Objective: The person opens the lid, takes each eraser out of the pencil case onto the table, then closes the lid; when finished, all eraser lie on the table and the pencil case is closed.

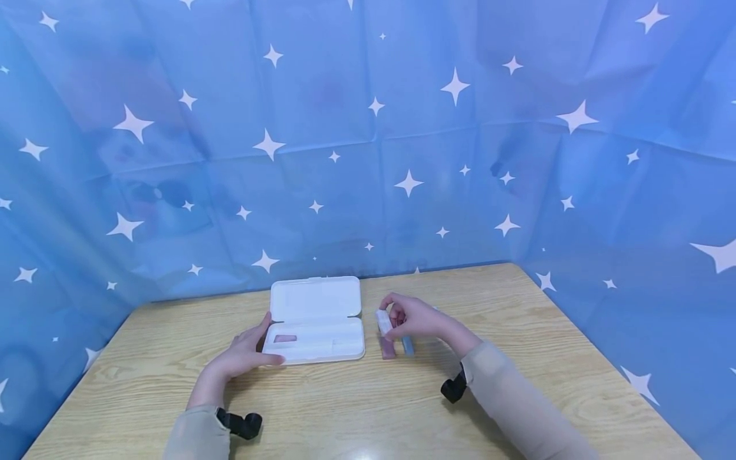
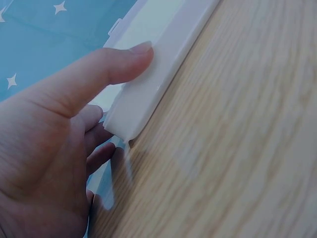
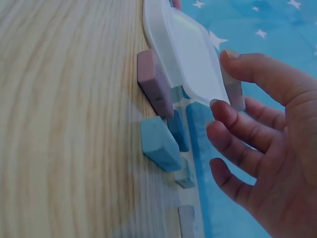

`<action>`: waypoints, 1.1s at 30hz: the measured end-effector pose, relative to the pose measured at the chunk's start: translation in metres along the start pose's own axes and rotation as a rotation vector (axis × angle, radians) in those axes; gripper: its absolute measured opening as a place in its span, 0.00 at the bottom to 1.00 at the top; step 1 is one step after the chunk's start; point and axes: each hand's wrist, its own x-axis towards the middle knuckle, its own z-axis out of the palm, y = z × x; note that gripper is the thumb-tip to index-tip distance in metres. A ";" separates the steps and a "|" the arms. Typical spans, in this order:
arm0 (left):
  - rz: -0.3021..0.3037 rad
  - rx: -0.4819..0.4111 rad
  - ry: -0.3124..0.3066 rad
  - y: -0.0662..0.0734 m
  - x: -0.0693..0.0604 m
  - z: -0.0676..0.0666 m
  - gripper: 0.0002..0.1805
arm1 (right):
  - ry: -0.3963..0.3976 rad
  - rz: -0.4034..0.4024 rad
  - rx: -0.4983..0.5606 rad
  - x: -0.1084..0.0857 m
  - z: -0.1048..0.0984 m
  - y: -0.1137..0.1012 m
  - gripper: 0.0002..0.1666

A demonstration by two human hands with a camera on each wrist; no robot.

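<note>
A white pencil case [image 1: 315, 299] lies open with its lid folded back. Its tray contains a pink eraser [image 1: 285, 338] at the left. My left hand [image 1: 244, 354] holds the tray's left end, thumb [image 2: 131, 64] over the front rim and fingers at the side. To the right of the case, my right hand [image 1: 422, 319] pinches a white eraser [image 1: 383, 321] between thumb and fingers. The right wrist view shows this white eraser [image 3: 235, 94] partly hidden by the thumb. Below that hand, a pink eraser [image 1: 388, 348] and a blue eraser [image 1: 408, 346] are on the table.
The right wrist view shows a light blue block [image 3: 159, 144], a darker blue block [image 3: 179, 130], a small pale green-blue block [image 3: 184, 173] and a greyish block [image 3: 187, 221]. A blue star-patterned curtain [image 1: 345, 179] hangs behind the wooden table [image 1: 322, 409].
</note>
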 end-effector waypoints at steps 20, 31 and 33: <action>0.000 -0.008 -0.003 -0.005 0.003 0.000 0.63 | 0.059 0.019 0.018 -0.041 -0.009 0.013 0.29; 0.005 -0.010 -0.002 -0.005 0.002 0.001 0.63 | 0.077 0.044 -0.005 -0.060 -0.019 0.025 0.27; 0.006 -0.009 -0.005 -0.005 0.003 0.001 0.63 | 0.078 0.056 0.000 -0.062 -0.020 0.027 0.27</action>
